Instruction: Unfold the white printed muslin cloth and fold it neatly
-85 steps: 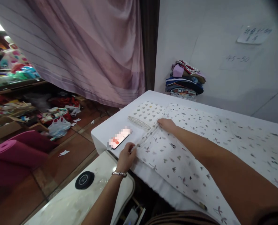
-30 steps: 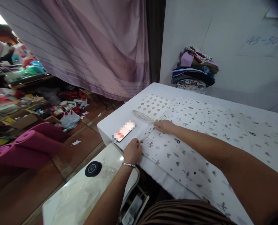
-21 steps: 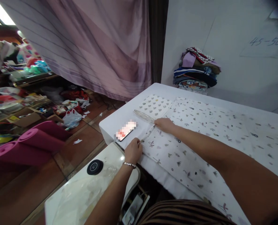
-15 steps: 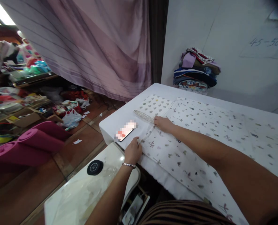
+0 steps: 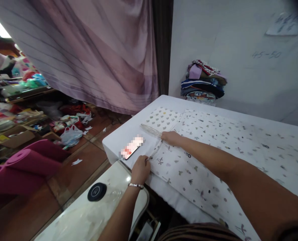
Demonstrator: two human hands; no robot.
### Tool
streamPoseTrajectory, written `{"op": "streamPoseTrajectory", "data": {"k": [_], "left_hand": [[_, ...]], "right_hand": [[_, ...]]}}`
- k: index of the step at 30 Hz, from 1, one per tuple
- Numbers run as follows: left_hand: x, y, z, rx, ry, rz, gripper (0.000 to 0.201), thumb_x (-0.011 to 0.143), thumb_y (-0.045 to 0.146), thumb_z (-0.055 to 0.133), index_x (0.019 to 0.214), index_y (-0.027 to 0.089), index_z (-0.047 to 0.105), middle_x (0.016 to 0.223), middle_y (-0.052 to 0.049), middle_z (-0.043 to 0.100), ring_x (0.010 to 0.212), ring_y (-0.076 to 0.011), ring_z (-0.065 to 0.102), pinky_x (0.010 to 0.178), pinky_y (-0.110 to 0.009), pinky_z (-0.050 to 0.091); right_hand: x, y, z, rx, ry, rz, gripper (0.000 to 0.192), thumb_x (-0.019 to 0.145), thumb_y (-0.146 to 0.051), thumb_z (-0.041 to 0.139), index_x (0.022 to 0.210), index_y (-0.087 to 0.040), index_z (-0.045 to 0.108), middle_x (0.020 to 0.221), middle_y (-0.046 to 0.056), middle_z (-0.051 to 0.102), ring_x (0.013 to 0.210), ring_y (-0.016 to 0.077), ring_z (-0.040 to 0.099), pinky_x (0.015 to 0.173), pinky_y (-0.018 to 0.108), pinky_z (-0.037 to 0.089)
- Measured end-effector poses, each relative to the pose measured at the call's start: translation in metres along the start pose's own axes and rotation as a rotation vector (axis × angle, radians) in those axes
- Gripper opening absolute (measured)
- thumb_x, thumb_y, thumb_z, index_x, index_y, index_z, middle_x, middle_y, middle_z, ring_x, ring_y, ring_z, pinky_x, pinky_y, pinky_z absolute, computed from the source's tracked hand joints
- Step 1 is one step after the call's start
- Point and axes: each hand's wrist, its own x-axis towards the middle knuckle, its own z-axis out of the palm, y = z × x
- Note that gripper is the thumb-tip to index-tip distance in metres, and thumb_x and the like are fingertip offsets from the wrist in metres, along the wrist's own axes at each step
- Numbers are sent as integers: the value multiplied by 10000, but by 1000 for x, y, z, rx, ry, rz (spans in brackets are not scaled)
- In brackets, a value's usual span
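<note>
White printed fabric (image 5: 201, 174) with small plant-like motifs covers much of the white table. At its left edge, my left hand (image 5: 140, 169) wears a bracelet and is closed, pinching the fabric's corner between thumb and fingers. My right hand (image 5: 171, 138) rests farther along the same edge, fingers closed around the near end of a slim, pale, translucent strip (image 5: 150, 130). That strip points away to the left; its exact kind cannot be made out. Just left of my hands lies a phone (image 5: 132, 147), its screen blurred out. A second printed piece (image 5: 162, 117) sits beyond the strip.
Nearer and left stands a white glossy tabletop (image 5: 108, 204) with a round black object (image 5: 97, 191). Folded clothes (image 5: 202, 82) are stacked by the wall. A pinkish curtain (image 5: 101, 50) hangs behind. Pink rolled mats (image 5: 25, 164) and clutter cover the floor.
My left fingers, apart before, have closed on the fabric's corner. My right hand keeps its hold on the strip. The whole view has shifted slightly.
</note>
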Motion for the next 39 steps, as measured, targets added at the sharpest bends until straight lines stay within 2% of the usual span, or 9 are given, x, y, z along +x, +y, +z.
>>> {"op": "streamPoseTrajectory", "data": {"k": [4, 7, 13, 19, 25, 28, 31, 34, 39], "left_hand": [[-3, 3, 4, -35, 6, -24, 280, 819, 173, 389, 1010, 177, 593, 920, -74, 667, 852, -211, 612, 750, -314, 436], [1, 7, 5, 40, 20, 15, 343, 782, 122, 406, 1073, 164, 584, 1042, -94, 648, 965, -233, 592, 814, -339, 433], [45, 45, 12, 15, 83, 139, 447, 838, 268, 467, 1259, 119, 476, 1279, -139, 533, 1167, -242, 494, 963, -347, 374], [88, 73, 34, -167, 26, 72, 280, 832, 288, 481, 1071, 189, 590, 1005, -85, 666, 905, -212, 611, 746, -290, 429], [92, 61, 47, -304, 54, 72, 245, 812, 328, 500, 965, 191, 635, 905, -73, 682, 826, -202, 600, 683, -271, 399], [92, 56, 51, -357, 80, 53, 243, 811, 365, 486, 897, 195, 637, 848, -55, 681, 773, -191, 595, 657, -263, 391], [92, 53, 55, -396, 93, 22, 233, 808, 365, 469, 825, 198, 629, 754, -25, 663, 702, -172, 580, 627, -253, 383], [92, 53, 58, -407, 102, 10, 237, 799, 383, 477, 821, 208, 634, 721, -4, 648, 684, -165, 568, 615, -249, 376], [90, 54, 57, -395, 102, 6, 241, 807, 401, 471, 824, 217, 625, 751, 1, 652, 715, -167, 570, 629, -252, 370]], "right_hand": [[1, -4, -2, -54, 59, -82, 234, 882, -217, 369, 952, -238, 591, 1060, 30, 608, 802, 168, 573, 603, 258, 379], [2, -4, -2, -74, 74, -89, 213, 874, -210, 384, 936, -231, 586, 1045, 28, 608, 761, 162, 575, 572, 257, 366], [3, -5, -8, -58, 40, -103, 195, 820, -159, 455, 939, -225, 594, 1056, 19, 611, 810, 161, 591, 568, 242, 365], [5, 0, -16, 51, 21, -58, 131, 825, -240, 507, 885, -212, 620, 1009, 29, 644, 861, 176, 596, 579, 236, 366], [11, 4, -12, 113, 49, -27, 145, 842, -252, 499, 935, -225, 608, 985, 10, 660, 883, 160, 585, 639, 231, 377], [15, 7, -13, 191, 65, -104, 123, 817, -208, 529, 895, -214, 624, 981, 4, 659, 903, 151, 576, 693, 229, 395], [13, 33, -21, 222, 214, -69, 191, 830, -145, 489, 949, -204, 626, 1028, 12, 639, 941, 131, 560, 778, 221, 404], [5, 82, -31, 137, 356, 213, 299, 837, -82, 406, 1019, -184, 619, 1096, 59, 604, 948, 160, 552, 782, 252, 414], [-3, 147, -37, 51, 263, 291, 302, 806, -97, 449, 1028, -197, 627, 1163, 69, 556, 886, 187, 560, 674, 248, 394]]}}
